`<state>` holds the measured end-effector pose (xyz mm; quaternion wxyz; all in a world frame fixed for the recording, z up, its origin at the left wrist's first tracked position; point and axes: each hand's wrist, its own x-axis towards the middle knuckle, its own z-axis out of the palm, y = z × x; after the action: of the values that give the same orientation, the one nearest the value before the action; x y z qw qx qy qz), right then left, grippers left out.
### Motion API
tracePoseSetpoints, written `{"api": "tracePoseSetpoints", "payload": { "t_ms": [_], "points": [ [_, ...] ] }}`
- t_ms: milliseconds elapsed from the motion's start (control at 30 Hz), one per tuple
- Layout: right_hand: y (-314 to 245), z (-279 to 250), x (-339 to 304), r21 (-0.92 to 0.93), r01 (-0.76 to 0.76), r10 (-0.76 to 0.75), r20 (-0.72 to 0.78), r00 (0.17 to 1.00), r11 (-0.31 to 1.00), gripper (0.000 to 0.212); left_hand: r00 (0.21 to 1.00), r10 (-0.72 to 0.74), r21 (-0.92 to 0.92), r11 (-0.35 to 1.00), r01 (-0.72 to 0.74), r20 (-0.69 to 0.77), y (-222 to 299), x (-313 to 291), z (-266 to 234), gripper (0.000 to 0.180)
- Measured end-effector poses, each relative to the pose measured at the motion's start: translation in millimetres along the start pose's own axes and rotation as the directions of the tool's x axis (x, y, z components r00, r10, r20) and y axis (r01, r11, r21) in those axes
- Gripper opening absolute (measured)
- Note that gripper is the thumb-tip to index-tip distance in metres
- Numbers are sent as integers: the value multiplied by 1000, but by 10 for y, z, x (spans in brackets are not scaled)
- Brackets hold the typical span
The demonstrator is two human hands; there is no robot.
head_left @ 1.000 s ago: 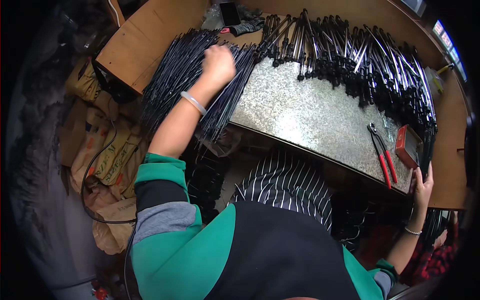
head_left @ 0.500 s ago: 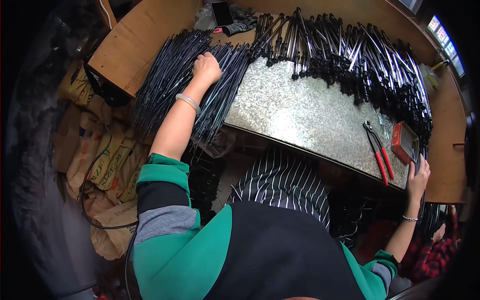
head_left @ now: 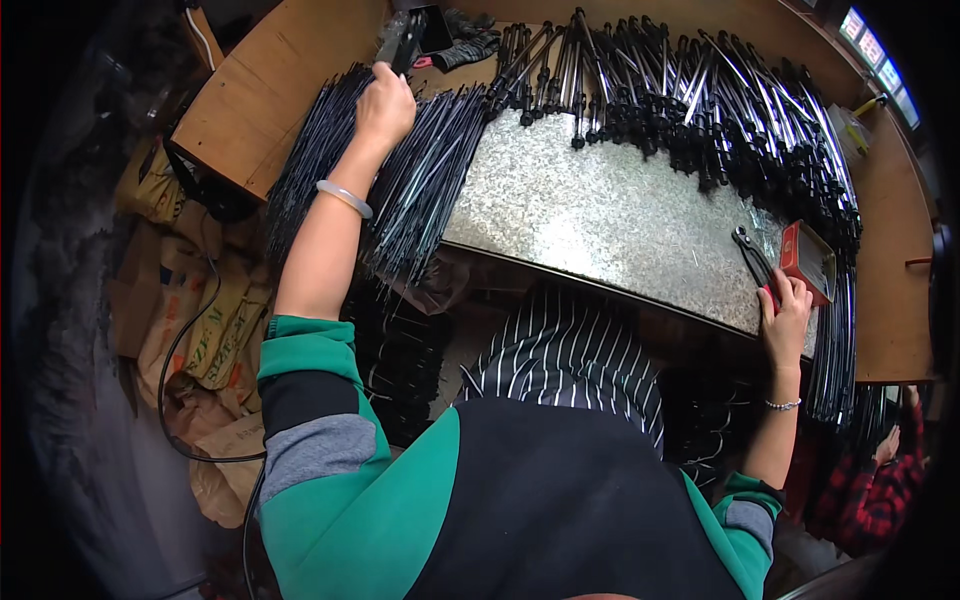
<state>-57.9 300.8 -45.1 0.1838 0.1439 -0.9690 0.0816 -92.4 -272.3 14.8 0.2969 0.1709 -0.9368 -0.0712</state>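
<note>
My left hand [head_left: 387, 108] is closed at the far left of the workbench, above a dense spread of thin dark rods [head_left: 430, 170]. A dark, elongated thing [head_left: 404, 45] sticks up from its fingers; its kind is hard to make out. At the bench's front right, my right hand [head_left: 787, 318] wraps round the red handles of a pair of pliers [head_left: 752, 256], whose black jaws point away from me on the tabletop. Just beyond that hand stands a small red open box [head_left: 797, 250].
Many shiny rods with black fittings [head_left: 690, 90] lie piled along the bench's back. A phone [head_left: 435, 30] and a dark grey glove [head_left: 470, 45] are at the back left. Wooden side panels [head_left: 265, 105] rise at both ends. Another person's red-checked sleeve [head_left: 875, 500] shows at lower right.
My left hand has moved farther back from the rods and now has a dark thing in it. My right hand has shifted left from the bench's right edge onto the pliers.
</note>
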Motion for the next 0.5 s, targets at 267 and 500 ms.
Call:
{"api": "tracePoseSetpoints", "payload": {
  "t_ms": [267,500],
  "points": [
    [-871,-439,447,384,243,-163,-230,960,891,52,913,188,-798,442,-409,-363,1647,-109,-1220,20],
    [-1711,-625,1042,875,416,-266,-352,898,248,80,863,325,-885,134,-446,-386,2517,-1150,-455,26]
  ]
}}
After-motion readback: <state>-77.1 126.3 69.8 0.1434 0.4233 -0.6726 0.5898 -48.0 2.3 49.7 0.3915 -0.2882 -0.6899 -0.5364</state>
